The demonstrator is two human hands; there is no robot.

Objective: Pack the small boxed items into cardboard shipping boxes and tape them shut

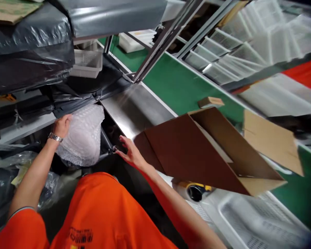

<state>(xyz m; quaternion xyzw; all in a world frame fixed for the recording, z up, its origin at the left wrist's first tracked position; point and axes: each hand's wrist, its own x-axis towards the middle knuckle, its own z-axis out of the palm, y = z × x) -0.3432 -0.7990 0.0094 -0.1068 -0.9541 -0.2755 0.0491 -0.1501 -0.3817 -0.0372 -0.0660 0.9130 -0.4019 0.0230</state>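
My left hand (62,126), with a metal watch at its wrist, grips the upper left edge of a bubble-wrap bundle (84,136). The bundle is whitish and hangs above my lap; what it wraps cannot be made out. My right hand (132,154) is apart from the bundle, with thumb and fingers spread and nothing between them. Just right of that hand stands an open cardboard box (186,148), tilted in this view, its flaps folded outward.
A steel tabletop (134,103) lies ahead, beside a green conveyor belt (171,83) carrying a small carton (210,102). A tape roll (195,192) and white plastic baskets (235,221) are at lower right. Black-wrapped stacks (28,52) fill the left.
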